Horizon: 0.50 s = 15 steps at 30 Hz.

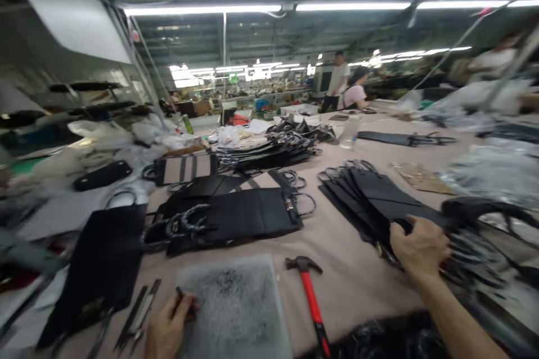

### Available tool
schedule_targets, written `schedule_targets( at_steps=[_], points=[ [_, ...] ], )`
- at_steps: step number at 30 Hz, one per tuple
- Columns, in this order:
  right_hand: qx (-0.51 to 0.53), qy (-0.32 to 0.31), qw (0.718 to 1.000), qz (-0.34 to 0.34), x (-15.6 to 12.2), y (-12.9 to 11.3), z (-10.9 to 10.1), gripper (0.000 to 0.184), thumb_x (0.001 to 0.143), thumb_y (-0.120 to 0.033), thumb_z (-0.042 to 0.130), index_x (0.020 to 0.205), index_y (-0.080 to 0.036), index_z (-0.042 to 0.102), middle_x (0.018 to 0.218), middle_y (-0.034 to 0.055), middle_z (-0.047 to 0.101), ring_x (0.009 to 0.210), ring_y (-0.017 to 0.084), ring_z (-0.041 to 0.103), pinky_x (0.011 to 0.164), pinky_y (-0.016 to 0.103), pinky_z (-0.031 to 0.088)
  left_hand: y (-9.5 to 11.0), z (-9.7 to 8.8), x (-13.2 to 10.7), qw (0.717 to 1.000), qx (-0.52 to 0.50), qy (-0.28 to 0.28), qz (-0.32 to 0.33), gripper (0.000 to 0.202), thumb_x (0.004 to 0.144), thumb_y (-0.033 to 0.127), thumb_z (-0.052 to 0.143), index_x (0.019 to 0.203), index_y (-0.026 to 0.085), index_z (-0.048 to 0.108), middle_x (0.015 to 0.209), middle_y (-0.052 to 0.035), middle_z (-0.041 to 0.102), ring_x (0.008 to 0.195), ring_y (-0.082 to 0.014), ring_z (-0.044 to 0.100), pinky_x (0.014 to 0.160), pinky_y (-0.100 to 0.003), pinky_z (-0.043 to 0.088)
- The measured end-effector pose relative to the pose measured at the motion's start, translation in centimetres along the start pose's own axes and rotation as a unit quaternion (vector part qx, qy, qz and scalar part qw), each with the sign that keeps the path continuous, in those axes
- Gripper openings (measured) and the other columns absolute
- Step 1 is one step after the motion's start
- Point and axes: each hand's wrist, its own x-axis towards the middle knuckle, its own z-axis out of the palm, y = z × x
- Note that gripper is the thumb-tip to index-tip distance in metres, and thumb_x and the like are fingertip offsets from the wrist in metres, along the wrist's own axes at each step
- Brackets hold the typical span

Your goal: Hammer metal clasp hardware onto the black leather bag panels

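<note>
Left of the hammer [310, 294], the left hand [169, 322] is closed on a dark stick [179, 292]. Right of it, the right hand [421, 245], half-curled, touches black bags [385, 195]; grip unclear.

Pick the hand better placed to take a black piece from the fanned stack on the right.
Probably the right hand: it touches the near end of the fanned stack. The left hand is farther off, at the grey board, and holds a slim dark object.

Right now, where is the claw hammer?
In the head view, the claw hammer lies on the table, low and just right of centre, beside the right edge of the grey board and left of the right hand.
</note>
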Motion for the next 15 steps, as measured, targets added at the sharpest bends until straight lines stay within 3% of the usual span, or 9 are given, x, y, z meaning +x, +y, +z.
schedule_targets(
  at_steps=[2,4,6,9,11,15],
  points=[
    [0.059,-0.105,0.992,-0.040,-3.8,-5.1,2.0,0.048,0.087,-0.036,0.049,0.128,-0.014,0.062,0.129,0.0235,0.064,0.121,0.040,0.058,0.100,0.055,0.045,0.1,-0.2,-0.2,1.000,-0.016,0.001,0.007,0.058,0.058,0.081,0.070,0.072,0.026,0.075,0.071,-0.0058,0.077,0.073,-0.0343,0.076,0.072,-0.043,0.065],
    [0.114,-0.254,0.953,-0.118,-7.7,-10.3,3.7,0.046,0.088,-0.032,0.047,0.127,-0.014,0.063,0.125,0.0195,0.067,0.114,0.031,0.064,0.100,0.044,0.049,-0.1,0.0,-0.2,0.999,-0.023,0.014,0.033,0.057,0.064,0.079,0.068,0.072,0.024,0.074,0.067,-0.0051,0.075,0.067,-0.0301,0.074,0.065,-0.037,0.063],
    [0.128,-0.303,0.928,-0.174,-11.2,-15.2,5.2,0.044,0.089,-0.036,0.051,0.126,-0.016,0.064,0.125,0.0130,0.069,0.111,0.025,0.066,0.099,0.034,0.050,-0.7,0.3,-0.3,0.998,-0.026,0.020,0.051,0.055,0.069,0.076,0.067,0.074,0.021,0.074,0.066,-0.0054,0.075,0.063,-0.0267,0.072,0.062,-0.033,0.061],
    [0.106,-0.312,0.921,-0.207,-14.5,-21.1,7.1,0.044,0.087,-0.034,0.058,0.126,-0.016,0.065,0.130,0.0133,0.067,0.121,0.025,0.061,0.105,0.033,0.046,-1.7,0.2,-0.4,0.997,-0.033,0.009,0.064,0.051,0.077,0.069,0.065,0.078,0.019,0.073,0.068,-0.0059,0.075,0.064,-0.0240,0.071,0.062,-0.030,0.059],
    [0.074,-0.300,0.929,-0.205,-15.2,-23.7,8.1,0.047,0.086,-0.034,0.060,0.130,-0.017,0.063,0.139,0.0142,0.060,0.127,0.030,0.056,0.108,0.039,0.043,-2.1,0.2,-0.4,0.997,-0.045,-0.009,0.067,0.048,0.081,0.065,0.063,0.080,0.018,0.072,0.069,-0.0060,0.074,0.065,-0.0234,0.071,0.062,-0.029,0.058],
    [-0.016,-0.251,0.958,-0.137,-13.7,-25.6,8.4,0.056,0.091,-0.036,0.058,0.142,-0.012,0.053,0.151,0.0220,0.046,0.135,0.039,0.046,0.110,0.054,0.038,-2.4,0.3,-0.1,0.996,-0.065,-0.033,0.058,0.042,0.084,0.059,0.061,0.082,0.019,0.070,0.070,-0.0054,0.073,0.066,-0.0222,0.069,0.063,-0.028,0.055]
  ],
)
